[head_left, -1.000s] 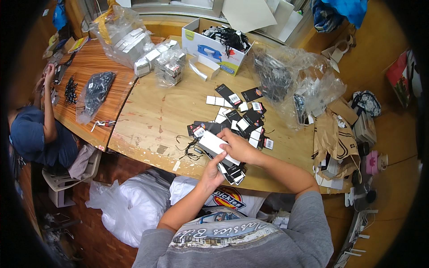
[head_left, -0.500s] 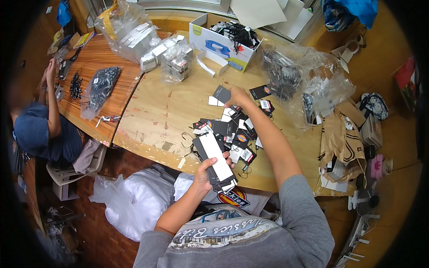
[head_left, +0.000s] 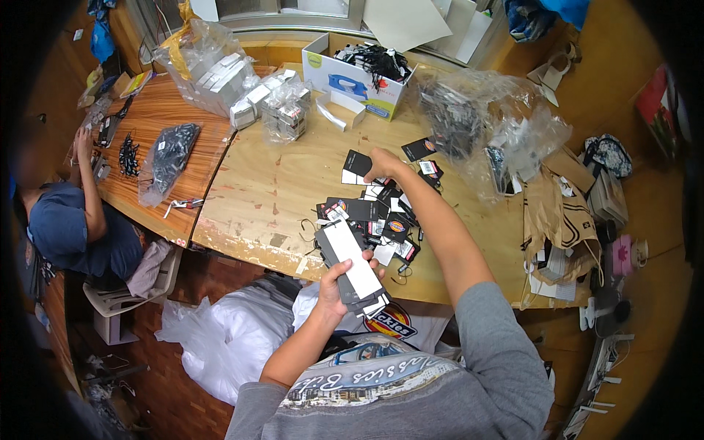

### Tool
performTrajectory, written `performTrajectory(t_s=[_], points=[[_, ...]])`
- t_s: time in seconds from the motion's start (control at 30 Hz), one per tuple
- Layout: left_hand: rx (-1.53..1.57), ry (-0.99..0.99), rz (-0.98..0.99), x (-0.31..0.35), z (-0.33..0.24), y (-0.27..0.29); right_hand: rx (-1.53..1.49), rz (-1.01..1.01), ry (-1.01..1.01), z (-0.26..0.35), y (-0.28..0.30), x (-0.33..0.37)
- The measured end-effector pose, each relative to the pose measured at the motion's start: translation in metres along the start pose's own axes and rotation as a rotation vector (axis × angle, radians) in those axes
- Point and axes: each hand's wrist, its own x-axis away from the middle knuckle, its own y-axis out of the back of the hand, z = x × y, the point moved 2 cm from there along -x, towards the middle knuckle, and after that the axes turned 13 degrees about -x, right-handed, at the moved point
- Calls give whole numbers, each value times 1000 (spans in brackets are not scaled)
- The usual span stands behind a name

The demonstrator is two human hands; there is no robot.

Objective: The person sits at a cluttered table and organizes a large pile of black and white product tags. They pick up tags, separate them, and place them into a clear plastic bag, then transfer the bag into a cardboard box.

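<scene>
Near the desk (head_left: 279, 183) edge, the left hand (head_left: 334, 290) has its grip closed around a stack of tags (head_left: 352, 264), keeping them squared, while the right hand (head_left: 381, 165) pinches one black tag (head_left: 357, 163) beyond the loose pile (head_left: 378, 220).

I note black-and-white tags (head_left: 350, 262) stacked in my left hand (head_left: 334, 290); a black tag (head_left: 358, 163) at twelve o'clock; tan plywood table (head_left: 271, 198); grey sleeves (head_left: 499, 345).
</scene>
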Motion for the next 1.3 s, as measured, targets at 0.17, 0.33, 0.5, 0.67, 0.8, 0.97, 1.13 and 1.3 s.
performTrajectory(t_s=[0.17,0.33,0.5,0.67,0.8,0.97,1.13,1.3], points=[[25,0,38,3,2,1,44,-111,285,3,0,8],[76,41,85,1,10,7,-457,-212,412,4,47,8],[141,66,104,-1,15,10,-592,159,173,51,68,45],[144,65,126,1,18,4,78,313,74,31,15,51],[127,62,86,9,21,10,-90,238,-21,13,-12,39],[131,27,23,13,26,15,160,-158,246,21,-44,43],[139,93,79,15,25,8,-41,-73,66,21,-47,42],[122,93,58,16,26,5,42,-44,-165,37,-43,46]])
